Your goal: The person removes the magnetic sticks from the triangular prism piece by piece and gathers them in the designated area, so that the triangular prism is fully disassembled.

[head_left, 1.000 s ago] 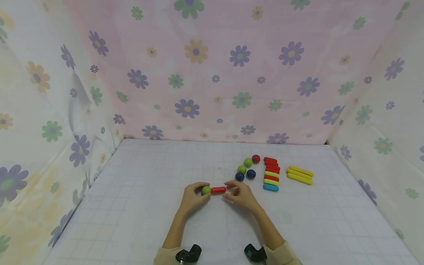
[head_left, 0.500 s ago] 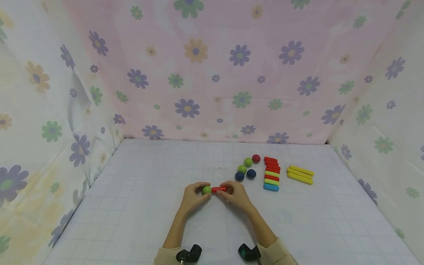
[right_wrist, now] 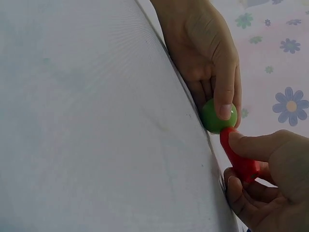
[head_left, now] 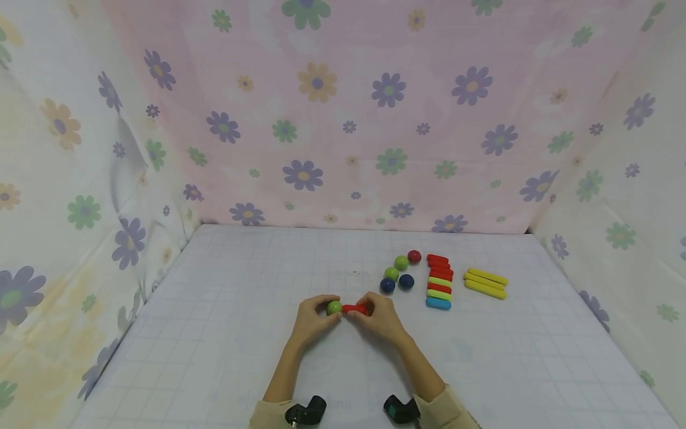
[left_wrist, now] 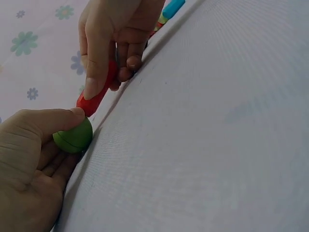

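My left hand (head_left: 312, 319) pinches a green ball (head_left: 334, 307) between thumb and fingers, low over the table. From the right, my right hand (head_left: 382, 317) grips a short red stick (head_left: 354, 308) whose end meets the ball's right side. In the left wrist view the red stick (left_wrist: 96, 94) slants down to the green ball (left_wrist: 75, 136), with the left thumb lying over the ball's top. The right wrist view shows the red stick (right_wrist: 239, 155) under the right thumb, its tip against the green ball (right_wrist: 219, 117). How deep the tip sits cannot be seen.
Behind the right hand lie two green balls (head_left: 402, 263), two dark blue balls (head_left: 406, 282) and a red ball (head_left: 414, 257). A column of red, yellow-green and blue sticks (head_left: 439, 282) lies to their right. Farther right are yellow sticks (head_left: 485, 283). Flowered cloth (head_left: 354, 149) walls the table.
My right hand has moved left and taken hold of the red stick, which it had been beside with fingers apart. The left hand and green ball have stayed nearly still.
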A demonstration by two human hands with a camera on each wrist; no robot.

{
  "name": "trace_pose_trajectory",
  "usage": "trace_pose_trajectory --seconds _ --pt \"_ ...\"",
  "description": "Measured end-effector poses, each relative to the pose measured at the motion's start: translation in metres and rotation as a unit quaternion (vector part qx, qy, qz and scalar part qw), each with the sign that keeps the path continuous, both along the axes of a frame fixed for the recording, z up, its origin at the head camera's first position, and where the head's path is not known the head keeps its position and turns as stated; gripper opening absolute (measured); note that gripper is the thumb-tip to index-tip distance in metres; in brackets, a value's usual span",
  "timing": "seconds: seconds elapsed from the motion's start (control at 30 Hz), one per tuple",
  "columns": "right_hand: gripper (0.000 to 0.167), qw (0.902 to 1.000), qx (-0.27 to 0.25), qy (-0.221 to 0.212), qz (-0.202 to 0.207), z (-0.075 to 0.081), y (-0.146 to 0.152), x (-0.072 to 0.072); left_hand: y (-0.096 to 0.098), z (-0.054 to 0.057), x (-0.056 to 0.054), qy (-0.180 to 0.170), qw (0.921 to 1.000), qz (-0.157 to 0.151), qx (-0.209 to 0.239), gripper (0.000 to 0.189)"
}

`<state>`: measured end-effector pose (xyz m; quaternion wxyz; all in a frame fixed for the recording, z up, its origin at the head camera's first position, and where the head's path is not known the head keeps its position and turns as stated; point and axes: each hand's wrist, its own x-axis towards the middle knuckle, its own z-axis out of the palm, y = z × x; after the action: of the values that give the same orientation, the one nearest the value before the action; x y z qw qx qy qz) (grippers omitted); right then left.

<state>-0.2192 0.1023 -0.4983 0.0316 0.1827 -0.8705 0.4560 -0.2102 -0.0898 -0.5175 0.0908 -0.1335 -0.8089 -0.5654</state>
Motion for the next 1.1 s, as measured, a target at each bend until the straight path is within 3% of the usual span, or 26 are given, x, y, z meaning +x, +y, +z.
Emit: trace_pose_trajectory --seconds 0.17,0.33,0.53,0.73,0.8,1.03,1.1 --pt "0.018 0.9998 -0.01 -0.013 -0.013 -0.002 0.002 0.0 0.0 -0.001 0.0 -0.001 1.0 0.004 -0.004 0.031" --pt "0.019 0.9988 -0.026 -0.038 0.013 -0.002 0.01 -0.001 -0.001 -0.002 0.0 -0.007 1.0 0.001 0.003 0.031" --pt "0.023 0.998 -0.009 -0.056 0.028 0.005 0.029 0.001 -0.001 -0.002 -0.001 -0.006 1.0 -0.001 0.007 0.032" --pt "0.023 0.9977 0.009 -0.067 0.011 0.008 0.06 0.004 0.001 0.001 0.001 -0.011 0.9999 -0.002 0.01 0.033" --pt "0.022 0.9973 0.013 -0.072 -0.002 0.008 0.072 0.005 0.002 0.004 0.003 -0.007 0.9999 -0.004 0.014 0.033" --pt "0.023 0.9942 0.047 -0.084 -0.049 0.013 0.114 0.012 0.004 0.036 0.017 -0.004 0.9995 -0.022 0.024 0.032" --pt "0.025 0.9928 0.063 -0.083 -0.059 0.015 0.123 0.013 0.004 0.039 0.018 -0.007 0.9995 -0.021 0.024 0.032"
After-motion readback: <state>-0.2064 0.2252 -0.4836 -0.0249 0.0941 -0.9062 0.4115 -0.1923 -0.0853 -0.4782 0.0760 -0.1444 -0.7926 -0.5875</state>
